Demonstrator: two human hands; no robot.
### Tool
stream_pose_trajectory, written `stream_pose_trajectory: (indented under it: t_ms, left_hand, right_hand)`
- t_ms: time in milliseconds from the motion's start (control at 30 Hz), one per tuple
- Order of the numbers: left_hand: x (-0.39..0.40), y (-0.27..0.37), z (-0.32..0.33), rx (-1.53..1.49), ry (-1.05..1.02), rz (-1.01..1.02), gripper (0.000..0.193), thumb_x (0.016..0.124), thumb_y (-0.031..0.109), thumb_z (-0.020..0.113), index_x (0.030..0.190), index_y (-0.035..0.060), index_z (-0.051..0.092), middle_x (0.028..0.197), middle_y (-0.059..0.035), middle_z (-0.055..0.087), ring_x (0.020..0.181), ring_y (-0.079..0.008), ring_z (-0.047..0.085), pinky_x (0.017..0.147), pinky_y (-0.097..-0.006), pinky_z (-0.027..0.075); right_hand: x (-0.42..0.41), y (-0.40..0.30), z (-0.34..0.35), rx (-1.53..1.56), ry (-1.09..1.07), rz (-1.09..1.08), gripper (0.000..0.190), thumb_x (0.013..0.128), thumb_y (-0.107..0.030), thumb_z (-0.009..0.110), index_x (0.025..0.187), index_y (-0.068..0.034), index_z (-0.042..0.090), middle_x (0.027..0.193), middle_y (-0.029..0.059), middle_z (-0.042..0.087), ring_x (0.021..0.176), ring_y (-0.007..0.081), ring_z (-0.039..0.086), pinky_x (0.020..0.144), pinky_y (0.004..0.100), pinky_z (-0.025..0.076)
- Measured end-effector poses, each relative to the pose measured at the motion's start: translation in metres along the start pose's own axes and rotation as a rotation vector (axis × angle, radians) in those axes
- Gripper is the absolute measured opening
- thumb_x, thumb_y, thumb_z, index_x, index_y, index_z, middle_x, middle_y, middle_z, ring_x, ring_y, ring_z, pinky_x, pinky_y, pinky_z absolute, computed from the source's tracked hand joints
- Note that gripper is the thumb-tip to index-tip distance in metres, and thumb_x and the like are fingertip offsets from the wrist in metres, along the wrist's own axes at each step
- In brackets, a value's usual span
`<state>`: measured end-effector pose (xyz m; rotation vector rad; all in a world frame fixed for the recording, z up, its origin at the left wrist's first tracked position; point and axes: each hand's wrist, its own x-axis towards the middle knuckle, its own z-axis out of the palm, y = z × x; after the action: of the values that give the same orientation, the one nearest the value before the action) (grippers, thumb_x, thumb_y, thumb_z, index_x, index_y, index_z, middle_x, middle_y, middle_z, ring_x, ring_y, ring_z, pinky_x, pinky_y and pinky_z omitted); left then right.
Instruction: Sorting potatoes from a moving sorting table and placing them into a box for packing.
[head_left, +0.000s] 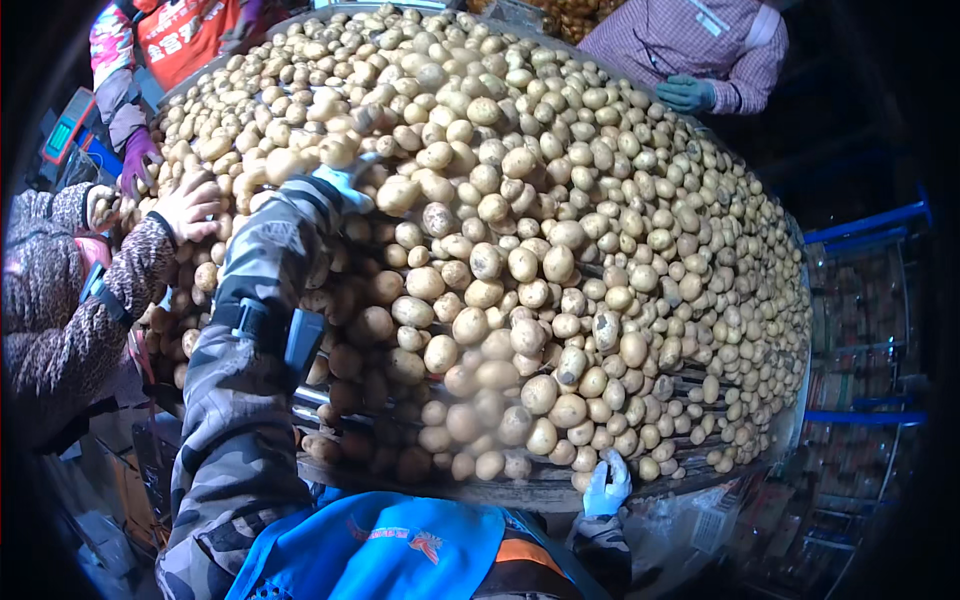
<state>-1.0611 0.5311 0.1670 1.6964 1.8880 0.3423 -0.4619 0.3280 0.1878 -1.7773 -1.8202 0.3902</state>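
My left hand (345, 185), in a pale blue glove, reaches far across a broad heap of potatoes (559, 264). Its thumb and fingers are spread against potatoes, partly hidden by my camouflage sleeve (251, 360). Near the front edge, my right hand (607, 486) wears a similar glove. Its fingers are bent and apart beside the nearest potatoes, with no potato seen in its grasp. Most potatoes are pale yellow; a few, such as the potato (571, 364), carry dark patches. Slats (694, 382) show between some of them.
A wooden edge (450, 486) borders the heap in front of me. On my left, a co-worker's bare hand (191, 206) rests on potatoes, near another person's purple glove (139, 159). A green-gloved hand (686, 94) is across the heap. Blue metal bars (866, 418) stand at right.
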Motion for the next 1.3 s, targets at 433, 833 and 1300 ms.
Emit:
stream_pose_trajectory:
  t_ms: [433, 833, 1300]
  left_hand:
    - [-0.125, 0.165, 0.093, 0.485, -0.059, 0.198, 0.077, 0.071, 0.052, 0.061, 0.136, 0.0176, 0.038, 0.146, -0.0196, 0.021, 0.135, -0.0422, 0.017, 0.100, -0.0680, 0.016]
    - [-0.259, 0.036, 0.055, 0.441, 0.309, -0.316, 0.057, 0.072, 0.038, 0.064, 0.124, 0.0203, 0.051, 0.139, -0.0148, 0.034, 0.128, -0.0397, 0.029, 0.090, -0.0662, 0.029]
    - [-0.318, 0.151, 0.160, 0.256, 0.074, 0.110, 0.067, 0.076, 0.044, 0.056, 0.133, 0.0122, 0.040, 0.141, -0.0155, 0.033, 0.129, -0.0353, 0.032, 0.098, -0.0691, 0.018]
  right_hand:
    - [0.004, 0.005, 0.000, 0.097, 0.039, -0.012, 0.019, 0.083, -0.007, 0.056, 0.098, 0.002, 0.062, 0.091, 0.0157, 0.065, 0.082, 0.0278, 0.063, 0.075, 0.0365, 0.051]
    - [0.018, 0.001, -0.009, 0.032, -0.182, -0.157, 0.042, 0.077, -0.010, 0.065, 0.115, 0.000, 0.053, 0.107, 0.0179, 0.058, 0.093, 0.0310, 0.059, 0.081, 0.0375, 0.049]
    - [0.057, -0.058, 0.011, -0.588, -0.388, -0.351, 0.076, 0.064, -0.023, 0.078, 0.131, -0.018, 0.042, 0.137, 0.0172, 0.025, 0.113, 0.0388, 0.043, 0.088, 0.0467, 0.044]
